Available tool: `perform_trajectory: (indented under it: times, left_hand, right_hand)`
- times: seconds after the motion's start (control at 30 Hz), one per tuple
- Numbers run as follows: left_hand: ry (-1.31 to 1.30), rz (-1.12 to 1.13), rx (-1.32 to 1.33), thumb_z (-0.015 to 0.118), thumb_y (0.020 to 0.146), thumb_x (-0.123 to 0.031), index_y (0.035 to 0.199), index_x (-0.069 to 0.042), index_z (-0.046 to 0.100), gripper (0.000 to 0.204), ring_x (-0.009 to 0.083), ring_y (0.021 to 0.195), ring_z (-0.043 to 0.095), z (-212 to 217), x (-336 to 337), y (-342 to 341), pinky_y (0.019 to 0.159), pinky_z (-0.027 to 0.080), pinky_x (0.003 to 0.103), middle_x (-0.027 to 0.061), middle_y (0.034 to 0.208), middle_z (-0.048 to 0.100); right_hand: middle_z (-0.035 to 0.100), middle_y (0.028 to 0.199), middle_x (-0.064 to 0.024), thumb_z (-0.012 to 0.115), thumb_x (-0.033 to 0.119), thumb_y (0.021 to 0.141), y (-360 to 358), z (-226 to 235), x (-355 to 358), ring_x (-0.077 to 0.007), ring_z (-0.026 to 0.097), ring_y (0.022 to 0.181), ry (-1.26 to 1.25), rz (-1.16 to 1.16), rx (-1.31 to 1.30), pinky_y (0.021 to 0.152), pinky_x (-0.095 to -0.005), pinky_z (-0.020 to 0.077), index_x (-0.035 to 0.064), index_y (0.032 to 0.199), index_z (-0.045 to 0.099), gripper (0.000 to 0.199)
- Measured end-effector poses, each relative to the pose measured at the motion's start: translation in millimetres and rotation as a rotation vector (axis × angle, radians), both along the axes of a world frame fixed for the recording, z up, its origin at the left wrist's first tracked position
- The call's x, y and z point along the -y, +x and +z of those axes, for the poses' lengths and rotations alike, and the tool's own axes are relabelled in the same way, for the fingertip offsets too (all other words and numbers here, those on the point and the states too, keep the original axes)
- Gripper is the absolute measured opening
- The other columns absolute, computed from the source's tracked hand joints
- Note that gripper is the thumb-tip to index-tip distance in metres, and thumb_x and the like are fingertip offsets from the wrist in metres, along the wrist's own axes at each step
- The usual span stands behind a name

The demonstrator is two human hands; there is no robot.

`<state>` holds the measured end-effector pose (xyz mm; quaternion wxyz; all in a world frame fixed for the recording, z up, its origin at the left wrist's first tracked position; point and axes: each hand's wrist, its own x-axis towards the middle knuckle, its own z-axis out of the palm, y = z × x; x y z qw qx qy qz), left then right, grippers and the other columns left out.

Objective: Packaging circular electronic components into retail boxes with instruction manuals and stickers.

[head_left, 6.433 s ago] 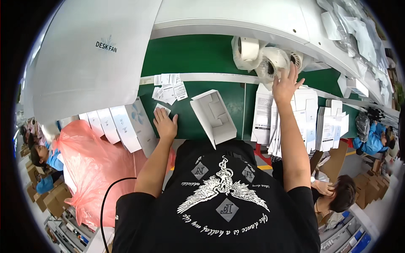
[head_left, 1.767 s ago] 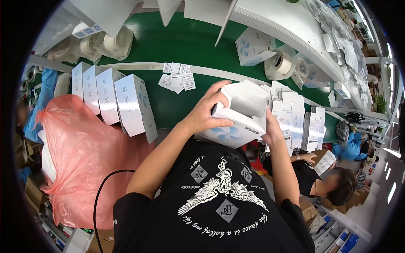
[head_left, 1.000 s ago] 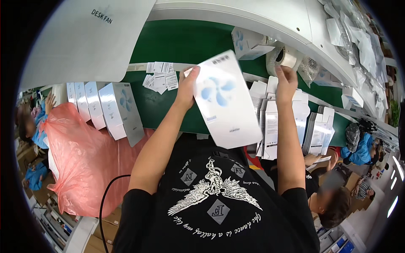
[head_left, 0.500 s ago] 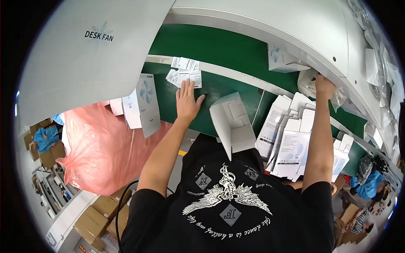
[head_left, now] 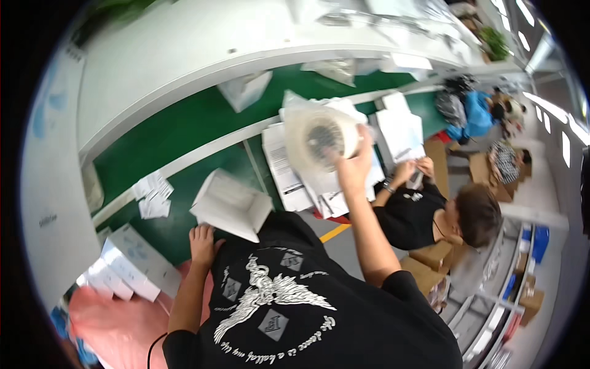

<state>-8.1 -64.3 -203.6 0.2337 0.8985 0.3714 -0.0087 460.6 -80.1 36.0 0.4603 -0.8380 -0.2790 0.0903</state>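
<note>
In my right hand is a round white fan in a clear plastic bag, blurred by motion and held over the stacked cartons. My left hand rests at the near edge of the green bench, its fingers lying on the surface with nothing seen in them. Just beyond it, an opened white box lies with its hollow side up. Small printed paper slips are spread on the bench farther left.
Flat white cartons are piled under the fan. Finished-looking white boxes stand at left beside a pink plastic bag. A co-worker handles a carton at right. A white shelf overhangs the bench's far side.
My right hand has come back from under the shelf with the bagged fan. My left hand has left the paper slips for the bench's near edge. The view has swung right.
</note>
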Motion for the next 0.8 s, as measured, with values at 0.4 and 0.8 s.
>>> perform_trajectory:
  times: [0.4, 0.8]
  left_hand:
    - [-0.086, -0.215, 0.362, 0.068, 0.085, -0.004, 0.106, -0.004, 0.074, 0.021, 0.0348, 0.114, 0.071, -2, -8, -81, 0.095, 0.056, 0.046, 0.015, 0.116, 0.075]
    - [0.036, -0.376, 0.673, 0.063, 0.085, 0.008, 0.102, -0.003, 0.077, 0.025, 0.0335, 0.106, 0.076, 289, -163, 104, 0.097, 0.058, 0.046, 0.0139, 0.106, 0.08]
  right_hand:
    - [0.063, 0.135, -0.0163, 0.094, 0.014, 0.069, -79, 25, 67, -0.0264, 0.062, 0.124, -0.017, -0.072, 0.141, 0.107, -0.037, 0.0494, -0.0042, 0.144, 0.053, 0.088]
    - [0.056, 0.146, -0.0174, 0.092, -0.001, 0.075, -73, 1, 64, -0.0282, 0.059, 0.13, 0.079, 0.008, 0.267, 0.111, -0.0384, 0.0485, -0.0068, 0.152, 0.047, 0.089]
